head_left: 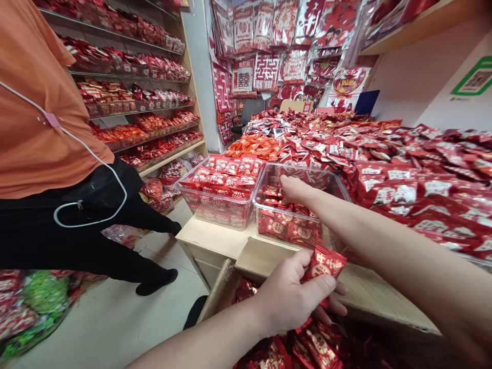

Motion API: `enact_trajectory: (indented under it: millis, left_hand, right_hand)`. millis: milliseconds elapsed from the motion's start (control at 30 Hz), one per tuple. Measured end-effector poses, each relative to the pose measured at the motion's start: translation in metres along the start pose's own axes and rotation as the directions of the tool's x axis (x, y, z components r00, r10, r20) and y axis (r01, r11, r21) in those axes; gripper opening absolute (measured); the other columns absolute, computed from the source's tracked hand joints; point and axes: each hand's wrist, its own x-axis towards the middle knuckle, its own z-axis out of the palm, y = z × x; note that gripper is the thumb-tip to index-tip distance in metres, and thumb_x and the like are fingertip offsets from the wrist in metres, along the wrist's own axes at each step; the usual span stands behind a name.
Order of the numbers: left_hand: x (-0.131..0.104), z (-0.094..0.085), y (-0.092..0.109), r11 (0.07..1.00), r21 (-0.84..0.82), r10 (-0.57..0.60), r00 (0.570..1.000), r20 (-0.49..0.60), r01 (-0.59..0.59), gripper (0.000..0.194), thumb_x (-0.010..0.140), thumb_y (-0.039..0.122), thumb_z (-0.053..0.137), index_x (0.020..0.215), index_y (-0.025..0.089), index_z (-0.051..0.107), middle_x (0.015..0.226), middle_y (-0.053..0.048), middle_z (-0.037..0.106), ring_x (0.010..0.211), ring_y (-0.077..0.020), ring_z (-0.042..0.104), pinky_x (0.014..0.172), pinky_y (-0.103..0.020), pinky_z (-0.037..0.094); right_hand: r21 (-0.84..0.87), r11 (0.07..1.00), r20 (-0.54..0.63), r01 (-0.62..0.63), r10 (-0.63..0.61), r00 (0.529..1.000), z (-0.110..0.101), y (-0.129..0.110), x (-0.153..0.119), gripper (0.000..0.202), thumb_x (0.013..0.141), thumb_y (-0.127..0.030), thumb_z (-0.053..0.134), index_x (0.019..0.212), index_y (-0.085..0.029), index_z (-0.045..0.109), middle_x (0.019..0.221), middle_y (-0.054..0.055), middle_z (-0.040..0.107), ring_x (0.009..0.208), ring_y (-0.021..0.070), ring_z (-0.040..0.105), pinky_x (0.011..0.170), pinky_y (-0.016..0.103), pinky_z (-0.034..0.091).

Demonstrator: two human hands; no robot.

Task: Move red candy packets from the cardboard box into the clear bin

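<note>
My left hand [295, 294] is closed on a small red candy packet [325, 264] with gold print, thumb on top. It hangs over an open cardboard box [265, 256] that has many loose candy packets [317, 346] of the same red inside. My right hand [294, 189] reaches across into a clear plastic bin [286, 210], its fingers curled down against the packets [271, 225] lined up there. What those fingertips grip, if anything, is hidden.
Left of that bin stands another clear bin [230, 200], full of red packets. Heaps of red packets [400, 189] cover the counter to the right. A person in an orange top [49, 102] stands at left, before stocked shelves [134, 77]. Bagged goods [42, 297] lie on the floor.
</note>
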Motion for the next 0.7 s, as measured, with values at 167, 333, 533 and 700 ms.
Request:
enact_trajectory:
  millis: [167, 333, 533, 700]
  left_hand:
    - [0.0, 0.0, 0.0, 1.0, 0.01, 0.005, 1.0, -0.002, -0.004, 0.02, 0.076, 0.027, 0.048, 0.09, 0.013, 0.043, 0.081, -0.005, 0.053, 0.058, -0.0077, 0.055, 0.042, -0.013, 0.041]
    - [0.0, -0.001, -0.001, 1.0, 0.003, 0.014, 1.0, 0.012, -0.014, 0.021, 0.076, 0.028, 0.049, 0.089, 0.013, 0.043, 0.081, -0.005, 0.053, 0.058, -0.0077, 0.055, 0.042, -0.014, 0.041]
    - [0.001, 0.0, -0.001, 1.0, -0.014, 0.002, 1.0, 0.008, -0.002, 0.024, 0.074, 0.032, 0.051, 0.088, 0.014, 0.043, 0.08, -0.004, 0.053, 0.057, -0.0079, 0.056, 0.041, -0.014, 0.04]
    - [0.0, -0.001, -0.001, 1.0, -0.014, 0.003, 1.0, 0.002, -0.003, 0.027, 0.073, 0.035, 0.053, 0.088, 0.014, 0.044, 0.08, -0.004, 0.054, 0.057, -0.0085, 0.056, 0.041, -0.014, 0.04]
  right_hand:
    - [0.009, 0.998, 0.024, -0.062, 0.062, 0.998, -0.01, 0.002, -0.004, 0.03, 0.061, -0.028, 0.061, 0.088, -0.015, 0.058, 0.086, 0.009, 0.062, 0.08, 0.0216, 0.058, 0.065, 0.026, 0.044]
    - [0.005, 0.987, -0.039, -0.159, 0.159, 0.987, -0.024, 0.004, -0.01, 0.028, 0.069, -0.021, 0.051, 0.095, -0.015, 0.059, 0.095, 0.013, 0.061, 0.087, 0.0232, 0.057, 0.065, 0.028, 0.045]
    - [-0.015, 0.987, 0.003, -0.162, 0.162, 0.987, -0.024, 0.007, -0.019, 0.028, 0.067, -0.013, 0.051, 0.092, -0.015, 0.063, 0.097, 0.014, 0.061, 0.091, 0.0261, 0.057, 0.067, 0.033, 0.046]
    - [-0.025, 0.992, 0.147, -0.128, 0.13, 0.981, -0.014, 0.012, -0.012, 0.024, 0.057, -0.021, 0.065, 0.08, -0.014, 0.068, 0.078, 0.012, 0.065, 0.08, 0.0242, 0.06, 0.068, 0.03, 0.047]
